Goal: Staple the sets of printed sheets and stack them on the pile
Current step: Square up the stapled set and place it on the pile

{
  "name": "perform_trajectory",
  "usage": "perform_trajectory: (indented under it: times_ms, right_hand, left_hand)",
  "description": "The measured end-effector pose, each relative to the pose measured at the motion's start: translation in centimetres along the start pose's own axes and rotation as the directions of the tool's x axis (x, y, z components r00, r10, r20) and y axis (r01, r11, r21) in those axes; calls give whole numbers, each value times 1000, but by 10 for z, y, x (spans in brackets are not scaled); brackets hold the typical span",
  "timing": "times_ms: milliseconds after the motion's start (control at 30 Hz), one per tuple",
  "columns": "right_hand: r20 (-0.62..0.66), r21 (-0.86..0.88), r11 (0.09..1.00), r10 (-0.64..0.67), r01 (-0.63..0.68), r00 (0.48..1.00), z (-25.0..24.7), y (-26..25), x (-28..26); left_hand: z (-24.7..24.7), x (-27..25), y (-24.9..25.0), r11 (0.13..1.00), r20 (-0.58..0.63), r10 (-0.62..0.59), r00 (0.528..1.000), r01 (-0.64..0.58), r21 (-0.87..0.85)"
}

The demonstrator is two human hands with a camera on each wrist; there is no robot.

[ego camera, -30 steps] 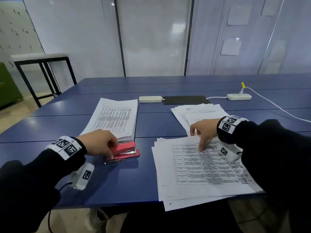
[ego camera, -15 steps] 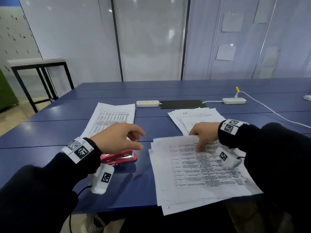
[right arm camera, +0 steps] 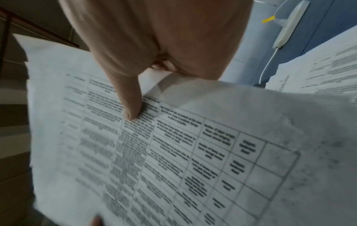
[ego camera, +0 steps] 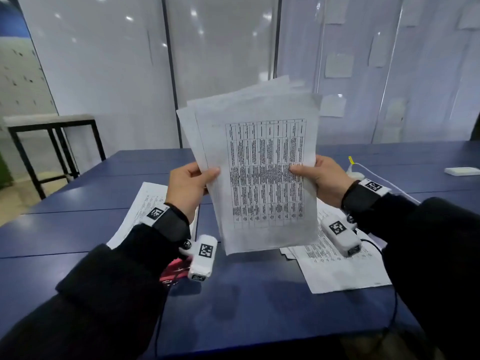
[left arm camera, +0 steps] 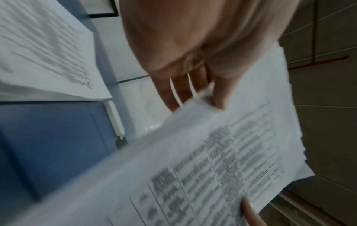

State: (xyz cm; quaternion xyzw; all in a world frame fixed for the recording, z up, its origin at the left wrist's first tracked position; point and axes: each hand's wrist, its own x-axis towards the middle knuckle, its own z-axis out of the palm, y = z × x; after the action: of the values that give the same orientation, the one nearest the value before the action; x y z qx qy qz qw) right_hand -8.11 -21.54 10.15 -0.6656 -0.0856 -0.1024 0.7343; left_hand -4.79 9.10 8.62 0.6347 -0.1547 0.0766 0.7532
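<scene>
Holding the set [ego camera: 262, 167] upright above the table [ego camera: 78, 229], left hand [ego camera: 188, 189] and right hand [ego camera: 322, 180] pinch its side edges. Top edges look fanned (stapling now would bind them crooked). Stapler [ego camera: 170, 272], mostly hidden, seems near.

Left hand [left arm camera: 203, 50] pinches the blurred printed sheets [left arm camera: 222, 160] above the blue table [left arm camera: 54, 145].

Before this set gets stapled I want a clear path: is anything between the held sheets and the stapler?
Partly. The left hand and right hand hold the set of sheets upright above the table. The red stapler lies below, mostly hidden under the left wrist.
</scene>
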Motion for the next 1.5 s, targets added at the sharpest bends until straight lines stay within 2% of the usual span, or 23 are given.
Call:
perform_trajectory:
  times_ms: [100,200,267,367,433,567,667,867,1000,1133,1267,1500]
  right_hand:
    - [-19,36,999,-4,5,1000,6,-9,4]
    - [-31,39,999,-18,19,999,9,-14,7]
    - [-40,26,1000,-16,18,999,13,-9,6]
    - [-39,30,999,18,-17,999,21,9,0]
    - [-37,5,1000,5,-5,999,29,15,-3]
    - [-71,-1,994,-112,113,991,45,-8,1]
    - [-91,-3,992,-123,123,988,50,-30,6]
    - [-147,-95,992,-92,79,985,50,-17,2]
    - [-205,-55,989,-145,136,968,61,-27,6]
    - [-232,-19,985,-169,170,958,72,-33,7]
    - [-214,-46,991,-134,127,968,71,-12,-2]
    - [-280,-39,984,-179,175,943,78,-31,11]
  left_hand:
    - [10,17,21,996,-109,93,990,-94,-3]
    - [13,23,32,986,-129,167,977,-165,22]
    - [11,24,26,977,-111,181,977,-166,130]
    - [10,11,5,978,23,100,995,-102,183]
    - [13,-1,-2,959,83,85,993,-104,263]
    - [20,3,15,960,68,162,984,-173,220]
    - [20,16,32,955,9,228,974,-225,193]
    - [14,7,6,978,32,116,993,-120,173]
    - [20,15,28,964,-25,204,979,-197,180]
    - [18,22,38,969,-79,190,979,-174,177]
    - [7,9,15,969,-12,104,995,-98,227]
    - [9,17,38,975,38,188,981,-191,113]
